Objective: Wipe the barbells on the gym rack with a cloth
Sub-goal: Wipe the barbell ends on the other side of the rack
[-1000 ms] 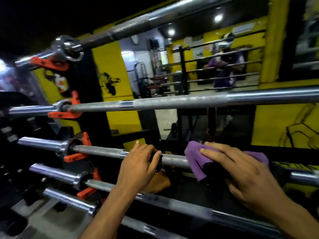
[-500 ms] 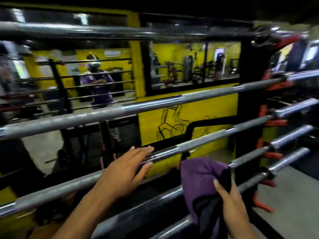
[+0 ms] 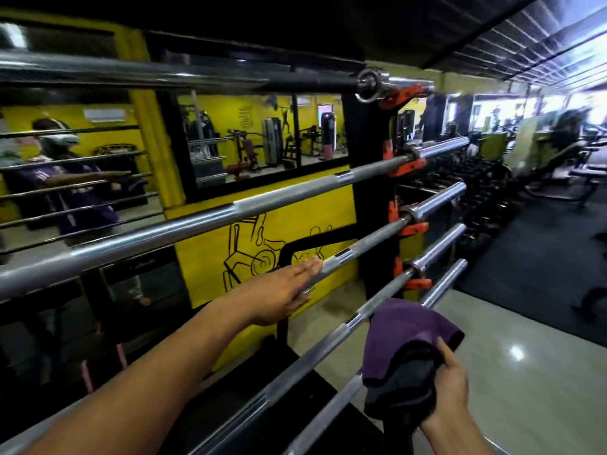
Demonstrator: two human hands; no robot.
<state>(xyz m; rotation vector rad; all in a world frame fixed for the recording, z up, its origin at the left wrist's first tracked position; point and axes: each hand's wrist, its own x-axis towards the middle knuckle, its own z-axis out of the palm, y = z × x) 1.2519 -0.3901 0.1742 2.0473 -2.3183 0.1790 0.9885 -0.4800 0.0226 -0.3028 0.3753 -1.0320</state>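
Several steel barbells lie one above another on a black rack [image 3: 374, 205] with orange hooks. My left hand [image 3: 279, 293] is stretched out flat with straight fingers, its fingertips lying on the third barbell [image 3: 364, 249] from the top. My right hand [image 3: 450, 385] grips a bunched purple and black cloth [image 3: 404, 349] low at the right. The cloth hangs just in front of the two lowest barbells [image 3: 387, 297], and I cannot tell whether it touches them.
A yellow wall [image 3: 210, 257] with a line drawing and mirrors stands behind the rack; the mirror shows a person in a purple shirt. Dumbbell racks [image 3: 473, 198] and gym machines fill the right background. Pale glossy floor [image 3: 525, 356] lies to the right of the rack.
My view has swung rightward along the rack to its right end. My left hand let go of the bar, opened flat and slid right along it. The cloth came off the bar and hangs lower.
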